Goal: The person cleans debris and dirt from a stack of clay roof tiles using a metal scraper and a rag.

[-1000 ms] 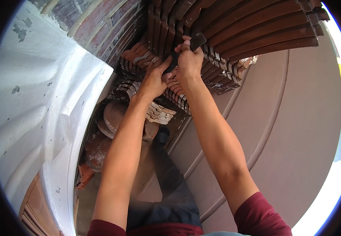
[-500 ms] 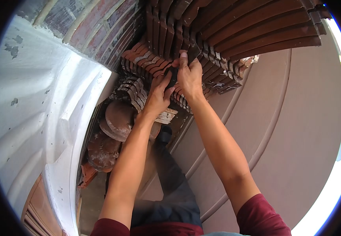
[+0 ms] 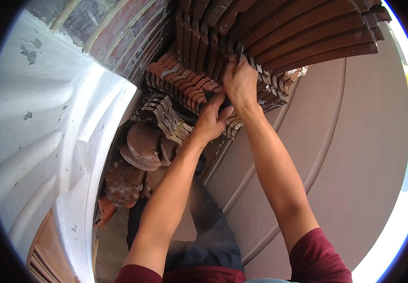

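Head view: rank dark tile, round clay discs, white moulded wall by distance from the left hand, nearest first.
1. dark tile: at the left hand fingertips, in the stack.
2. round clay discs: below-left, on the floor pile.
3. white moulded wall: far left.

White moulded wall [image 3: 48, 118], brick wall [image 3: 119, 33], round clay pieces [image 3: 140, 146], brown panelled surface [image 3: 354, 141]

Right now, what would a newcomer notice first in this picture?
First, the two bare arms reaching up the middle: the left hand and the right hand grip a dark tile among stacked reddish-brown clay tiles at the top. Next, long dark tiles fan out at upper right, and a white moulded wall fills the left side.
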The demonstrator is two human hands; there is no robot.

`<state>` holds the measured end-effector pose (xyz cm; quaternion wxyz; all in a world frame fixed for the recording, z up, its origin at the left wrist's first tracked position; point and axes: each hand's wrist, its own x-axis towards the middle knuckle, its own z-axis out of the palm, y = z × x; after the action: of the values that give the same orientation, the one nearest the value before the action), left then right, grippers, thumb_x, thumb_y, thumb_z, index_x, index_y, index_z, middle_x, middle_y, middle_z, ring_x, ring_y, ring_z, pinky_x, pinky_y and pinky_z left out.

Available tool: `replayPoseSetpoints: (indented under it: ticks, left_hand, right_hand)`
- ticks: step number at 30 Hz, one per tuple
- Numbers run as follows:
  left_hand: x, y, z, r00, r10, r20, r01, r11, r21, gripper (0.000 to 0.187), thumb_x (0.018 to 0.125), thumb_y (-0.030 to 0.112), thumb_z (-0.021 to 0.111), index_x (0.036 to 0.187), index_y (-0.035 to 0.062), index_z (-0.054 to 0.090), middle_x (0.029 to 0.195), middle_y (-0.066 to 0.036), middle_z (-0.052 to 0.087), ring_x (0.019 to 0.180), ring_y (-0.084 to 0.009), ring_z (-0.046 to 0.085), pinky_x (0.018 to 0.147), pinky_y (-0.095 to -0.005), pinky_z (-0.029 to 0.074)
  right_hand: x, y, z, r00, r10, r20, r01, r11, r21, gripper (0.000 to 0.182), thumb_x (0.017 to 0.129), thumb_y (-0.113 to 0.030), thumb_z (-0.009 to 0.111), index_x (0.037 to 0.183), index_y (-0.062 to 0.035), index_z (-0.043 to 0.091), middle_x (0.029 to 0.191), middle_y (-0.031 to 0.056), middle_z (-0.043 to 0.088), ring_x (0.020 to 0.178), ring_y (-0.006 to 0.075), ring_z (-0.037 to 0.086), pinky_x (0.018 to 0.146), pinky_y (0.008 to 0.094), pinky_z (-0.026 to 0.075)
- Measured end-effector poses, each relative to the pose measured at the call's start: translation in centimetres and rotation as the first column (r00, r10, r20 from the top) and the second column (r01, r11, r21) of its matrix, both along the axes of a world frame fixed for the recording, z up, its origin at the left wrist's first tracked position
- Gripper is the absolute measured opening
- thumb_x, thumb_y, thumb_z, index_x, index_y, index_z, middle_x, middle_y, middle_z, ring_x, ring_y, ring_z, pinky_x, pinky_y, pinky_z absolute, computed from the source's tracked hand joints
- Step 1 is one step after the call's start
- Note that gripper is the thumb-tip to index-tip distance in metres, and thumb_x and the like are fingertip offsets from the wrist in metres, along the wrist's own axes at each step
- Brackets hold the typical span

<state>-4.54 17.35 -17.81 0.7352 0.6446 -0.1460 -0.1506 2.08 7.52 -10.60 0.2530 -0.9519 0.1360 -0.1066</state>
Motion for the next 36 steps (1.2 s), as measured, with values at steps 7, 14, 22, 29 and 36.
replayPoseSetpoints:
  ticks: [7,14,22,29,36]
  left_hand:
    - [-1.9,-1.9,1.5,0.992,-0.035,-0.117,0.023,0.995,-0.096,0.065,0.092,0.004,0.064,0.150,-0.0069,0.037,0.146,-0.029,0.049,0.140,-0.0379,0.044,0.115,-0.0396,0.036]
    - [-5.5,1.8,1.8,0.971,-0.043,-0.236,0.022,0.996,-0.089,0.079,0.090,0.027,0.076,0.145,-0.0151,0.038,0.138,-0.027,0.056,0.131,-0.0268,0.052,0.109,-0.0330,0.039]
    - [-14.3,8.0,-1.6,0.816,-0.063,-0.575,0.065,0.998,-0.018,0.076,0.090,0.032,0.077,0.140,-0.0150,0.046,0.122,-0.017,0.066,0.112,-0.0168,0.061,0.098,-0.0280,0.047]
    - [-19.0,9.4,-3.5,0.803,0.057,-0.593,-0.006,0.996,0.089,0.073,0.090,0.033,0.077,0.137,-0.0150,0.049,0.114,-0.013,0.070,0.103,-0.0141,0.064,0.093,-0.0277,0.049]
    - [-18.0,11.6,-1.6,0.809,0.098,-0.579,-0.019,0.990,0.140,0.064,0.091,0.026,0.075,0.138,-0.0109,0.052,0.110,-0.009,0.071,0.102,-0.0111,0.063,0.091,-0.0266,0.049]
  right_hand:
    - [-0.8,-2.6,-1.4,0.997,0.020,-0.081,-0.030,0.992,-0.119,0.028,0.097,-0.015,0.052,0.083,0.0069,0.062,0.074,0.0350,0.063,0.077,0.0528,0.065,0.070,0.0546,0.053]
    - [-1.8,-1.1,3.0,0.990,0.138,0.011,-0.138,0.990,-0.003,0.027,0.097,-0.019,0.060,0.082,0.0035,0.063,0.066,0.0288,0.061,0.067,0.0496,0.063,0.059,0.0528,0.050]
    - [2.9,-0.9,2.9,0.985,0.173,-0.010,-0.168,0.941,-0.295,0.038,0.097,-0.030,0.058,0.077,-0.0001,0.069,0.067,0.0279,0.064,0.069,0.0486,0.066,0.067,0.0535,0.056]
    - [3.1,-1.4,0.8,0.990,0.115,-0.076,-0.132,0.953,-0.273,0.039,0.096,-0.028,0.062,0.074,0.0026,0.068,0.066,0.0293,0.062,0.069,0.0490,0.065,0.064,0.0521,0.055]
    - [1.0,0.7,-0.6,0.995,0.004,-0.101,0.036,0.916,0.400,0.053,0.099,-0.045,0.062,0.076,0.0030,0.067,0.059,0.0067,0.062,0.053,0.0146,0.064,0.051,0.0314,0.051]
